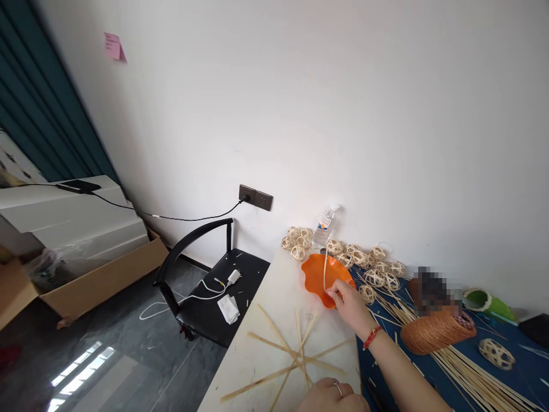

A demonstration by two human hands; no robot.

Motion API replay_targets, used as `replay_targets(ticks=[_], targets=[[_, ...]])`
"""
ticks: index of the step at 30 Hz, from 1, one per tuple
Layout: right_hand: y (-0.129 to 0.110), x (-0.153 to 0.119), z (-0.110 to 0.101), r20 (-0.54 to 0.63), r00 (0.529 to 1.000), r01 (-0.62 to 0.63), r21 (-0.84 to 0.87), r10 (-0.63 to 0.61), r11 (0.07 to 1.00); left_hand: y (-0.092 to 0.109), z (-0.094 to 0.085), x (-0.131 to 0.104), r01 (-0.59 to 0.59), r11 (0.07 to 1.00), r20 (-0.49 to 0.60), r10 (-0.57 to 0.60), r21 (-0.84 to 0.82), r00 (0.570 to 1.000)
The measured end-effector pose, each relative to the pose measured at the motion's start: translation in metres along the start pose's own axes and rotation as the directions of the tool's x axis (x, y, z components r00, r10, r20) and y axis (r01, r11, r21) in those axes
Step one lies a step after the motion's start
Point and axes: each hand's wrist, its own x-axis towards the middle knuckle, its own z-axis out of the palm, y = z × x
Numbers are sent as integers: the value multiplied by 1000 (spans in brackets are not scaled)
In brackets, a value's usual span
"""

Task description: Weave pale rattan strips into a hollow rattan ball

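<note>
My right hand (342, 300), with a red bracelet at the wrist, pinches a pale thin strip (326, 269) over the orange wavy-edged bowl (315, 274). The strip stands up from my fingers and curves slightly at its top. At the bottom edge of the view is my left hand (332, 395), wearing a ring. Its fingers look curled, and what they may hold is hidden. Just beyond it, several flat bamboo strips (295, 357) lie crossed like a star on the white tabletop (244, 375).
Woven openwork balls (373, 277) cluster by the wall beside a clear bottle (325, 226). On the blue cloth (381, 366) to the right are a brown twine spool (433, 332), long thin sticks (472, 372) and a green roll (500, 309). A black chair (201, 315) stands left.
</note>
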Motion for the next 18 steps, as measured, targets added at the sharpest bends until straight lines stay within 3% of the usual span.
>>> replay_targets(ticks=[5,10,18], targets=[[4,6,0,19,1000,1,-79,0,997,0,-4,0,-4,1000,55,3,24,998],[-1,12,-6,27,999,32,-179,-27,983,3,-10,4,-83,990,-25,86,115,996],[-12,24,-12,67,993,108,-294,-93,950,1,-12,4,-32,994,-40,36,108,999]])
